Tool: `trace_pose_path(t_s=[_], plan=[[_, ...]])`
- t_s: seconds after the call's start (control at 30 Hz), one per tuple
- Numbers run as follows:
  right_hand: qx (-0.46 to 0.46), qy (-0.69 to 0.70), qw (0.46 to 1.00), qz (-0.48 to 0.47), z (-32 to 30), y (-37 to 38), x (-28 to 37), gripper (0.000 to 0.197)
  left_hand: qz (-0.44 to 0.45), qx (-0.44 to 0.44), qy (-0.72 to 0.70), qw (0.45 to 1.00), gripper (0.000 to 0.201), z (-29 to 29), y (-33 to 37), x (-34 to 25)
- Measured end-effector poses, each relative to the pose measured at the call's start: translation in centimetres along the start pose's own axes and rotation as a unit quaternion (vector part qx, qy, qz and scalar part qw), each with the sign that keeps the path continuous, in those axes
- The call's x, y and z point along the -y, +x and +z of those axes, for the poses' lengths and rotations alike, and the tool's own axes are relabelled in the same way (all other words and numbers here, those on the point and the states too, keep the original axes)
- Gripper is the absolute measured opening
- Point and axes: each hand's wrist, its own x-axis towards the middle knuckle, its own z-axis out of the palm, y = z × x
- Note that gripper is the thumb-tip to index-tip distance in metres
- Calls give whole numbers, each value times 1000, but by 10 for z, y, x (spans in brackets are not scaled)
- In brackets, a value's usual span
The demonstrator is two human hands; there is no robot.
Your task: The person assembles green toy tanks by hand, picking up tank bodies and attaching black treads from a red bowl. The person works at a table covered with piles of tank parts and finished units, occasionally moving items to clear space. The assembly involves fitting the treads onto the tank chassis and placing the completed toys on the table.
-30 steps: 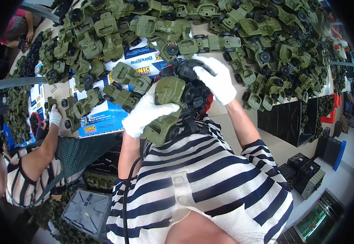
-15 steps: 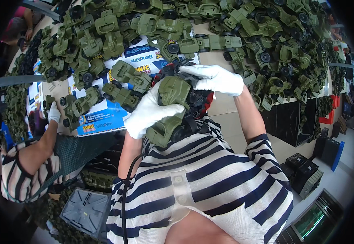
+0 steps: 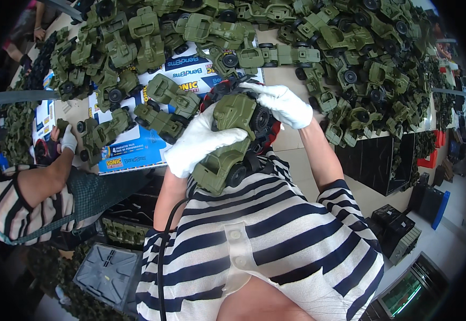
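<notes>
My white-gloved left hand (image 3: 201,142) is wrapped round an olive-green toy jeep (image 3: 227,158), held tilted before my chest. Black wheels show along the jeep's right side, one near my shirt and another higher up. Behind the jeep is a red-rimmed container (image 3: 273,137) of black parts, mostly covered by the toy. My right hand (image 3: 285,106), also gloved in white, is at the container's far side. Its fingers are drawn together with the tips among black parts (image 3: 232,85); what they pinch, if anything, is too small to make out.
Many green toy jeeps (image 3: 345,37) are heaped across the table's far side and right. Several lie on a blue and white printed cardboard sheet (image 3: 131,152). At left a co-worker's gloved hand (image 3: 68,139) handles a green part. Black crates (image 3: 396,230) stand on the floor at right.
My right hand has shifted slightly left and down, with its fingers drawn closer together. The jeep stays in my left hand, turned slightly. The co-worker's hands have come together at left.
</notes>
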Motion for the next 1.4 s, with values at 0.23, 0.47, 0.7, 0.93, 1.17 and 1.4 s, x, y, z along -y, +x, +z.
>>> trace_pose_path(t_s=[0.23, 0.47, 0.7, 0.93, 1.17, 1.4], plan=[[10, -202, 978, -57, -7, 1, 3, 45, 27, -7, -26, 999, 66, 1, 1, 5], [-175, -141, 968, -107, 45, 13, -3, 57, 250, -180, 220, 926, 118, 0, 29, 59], [-185, -350, 868, -299, 64, 18, -12, 40, 356, -139, 146, 913, 99, -11, 28, 47], [-217, -372, 834, -345, 77, 7, -31, 65, 412, -135, 206, 877, 79, -8, 30, 48], [-252, -346, 838, -337, 82, 5, -39, 48, 400, -162, 233, 872, 39, -4, 27, 43], [-311, 92, 946, -18, 53, -7, -44, 43, 421, -125, 450, 777, 71, -30, 48, 26]])
